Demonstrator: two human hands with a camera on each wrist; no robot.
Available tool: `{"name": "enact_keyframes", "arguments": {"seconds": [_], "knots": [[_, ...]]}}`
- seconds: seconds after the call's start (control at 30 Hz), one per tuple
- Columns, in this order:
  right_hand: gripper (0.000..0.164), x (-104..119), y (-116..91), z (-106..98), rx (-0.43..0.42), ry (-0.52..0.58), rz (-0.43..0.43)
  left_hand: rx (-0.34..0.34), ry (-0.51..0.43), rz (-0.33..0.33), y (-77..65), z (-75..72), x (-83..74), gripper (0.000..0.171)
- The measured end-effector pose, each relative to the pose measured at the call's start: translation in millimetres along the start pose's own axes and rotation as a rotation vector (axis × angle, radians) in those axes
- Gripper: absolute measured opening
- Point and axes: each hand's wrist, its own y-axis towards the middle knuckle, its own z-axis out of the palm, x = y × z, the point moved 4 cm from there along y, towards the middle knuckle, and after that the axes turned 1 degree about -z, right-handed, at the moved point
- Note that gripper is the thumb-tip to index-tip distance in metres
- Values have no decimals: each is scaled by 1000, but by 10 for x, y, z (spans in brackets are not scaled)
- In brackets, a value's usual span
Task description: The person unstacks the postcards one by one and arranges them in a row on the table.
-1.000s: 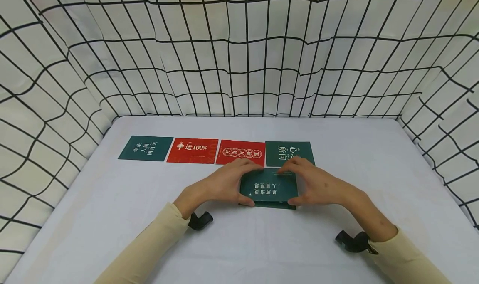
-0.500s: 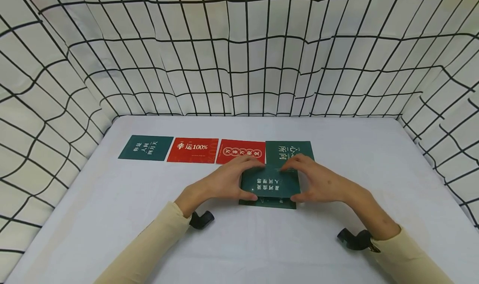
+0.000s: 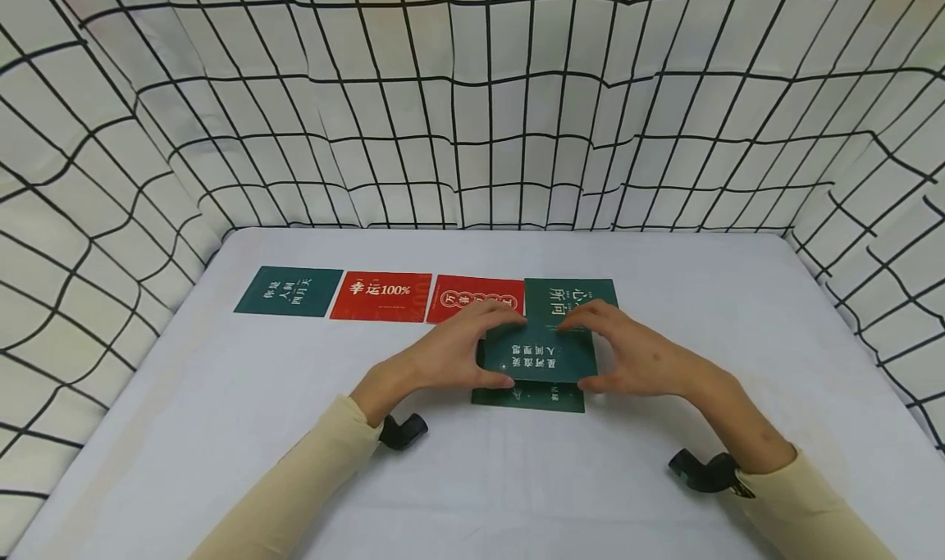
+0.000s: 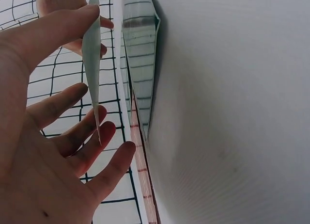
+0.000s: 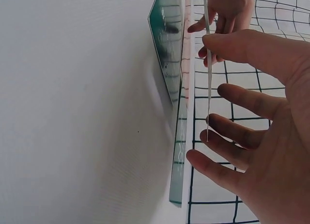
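Note:
A dark green card point(image 3: 539, 363) with white characters is held up off the table, level, between both hands. My left hand point(image 3: 452, 351) grips its left edge with thumb and fingertips. On the right edge my right hand point(image 3: 641, 353) does the same. Seen edge-on, the card point(image 4: 92, 54) is a thin pale strip in the left wrist view, and in the right wrist view the card point(image 5: 209, 78) is a thin line. Below it on the table lies another green card point(image 3: 550, 398), mostly covered by the held one in the head view.
Along the back, a row of cards lies flat: a green one point(image 3: 288, 292), a red one point(image 3: 381, 298), a second red one point(image 3: 480, 288) partly behind my left hand, and a green one point(image 3: 568, 293) partly hidden. A black-lined net point(image 3: 487, 109) surrounds the white table point(image 3: 472, 494).
Both hands have carried the held green card slightly away from the person and to the right. More of the green card beneath it now shows. The back row has stayed put.

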Motion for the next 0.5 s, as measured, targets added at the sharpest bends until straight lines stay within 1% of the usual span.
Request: {"name": "enact_keyframes", "arguments": {"seconds": [0.13, 0.2, 0.27, 0.4, 0.5], "knots": [[68, -2, 0, 0, -6, -1, 11, 3, 4, -10, 4, 10, -4, 82], [65, -8, -3, -9, -21, 5, 36, 8, 8, -12, 12, 13, -6, 82], [61, -22, -11, -36, -62, 10, 71, 8, 11, -14, 27, 7, -9, 82], [50, -57, -50, -121, -186, 20, 140, -4, 6, -15, 62, -26, -17, 82], [46, -77, -94, -162, -249, 36, 161, -18, 9, -11, 90, -52, -18, 83]]}}
